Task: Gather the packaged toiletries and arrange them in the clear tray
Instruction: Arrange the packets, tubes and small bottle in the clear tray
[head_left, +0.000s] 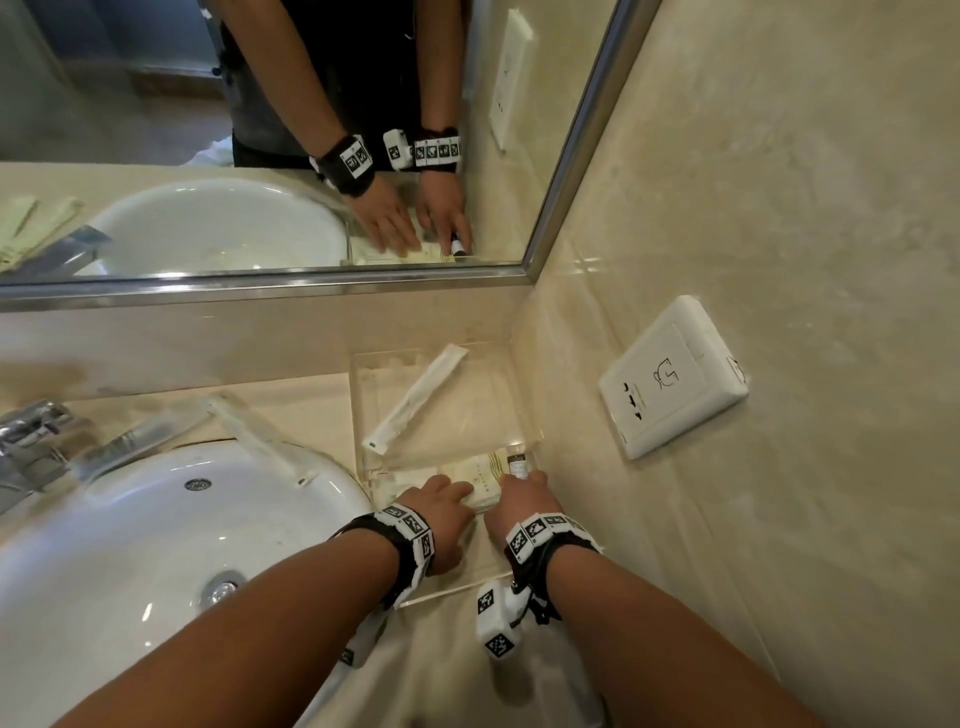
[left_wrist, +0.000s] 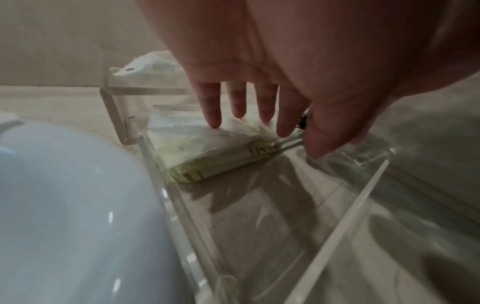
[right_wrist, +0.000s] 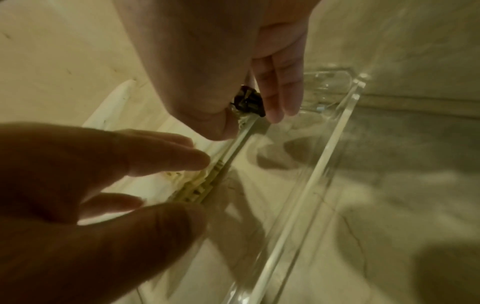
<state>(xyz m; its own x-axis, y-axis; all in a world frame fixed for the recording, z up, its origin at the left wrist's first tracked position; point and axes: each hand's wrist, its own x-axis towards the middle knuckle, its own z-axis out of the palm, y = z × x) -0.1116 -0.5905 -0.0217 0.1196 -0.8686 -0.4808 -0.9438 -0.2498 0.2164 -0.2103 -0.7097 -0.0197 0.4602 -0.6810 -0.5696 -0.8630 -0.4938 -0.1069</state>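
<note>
While your left hand (head_left: 441, 512) rests flat, fingers straight, on the cream packets (left_wrist: 207, 152) inside the clear tray (head_left: 363, 415), your right hand (head_left: 524, 499) pinches a small dark-capped bottle (head_left: 517, 464) beside them; beyond lies a long white sachet (head_left: 415, 397).

No legible text anywhere.
Wrist bands (head_left: 413, 530) carried black-and-white square code markers, no letters. Wall socket plate (head_left: 670, 376) bore small pictograms only. Flat packet (head_left: 480, 486) showed print too blurred to read.
</note>
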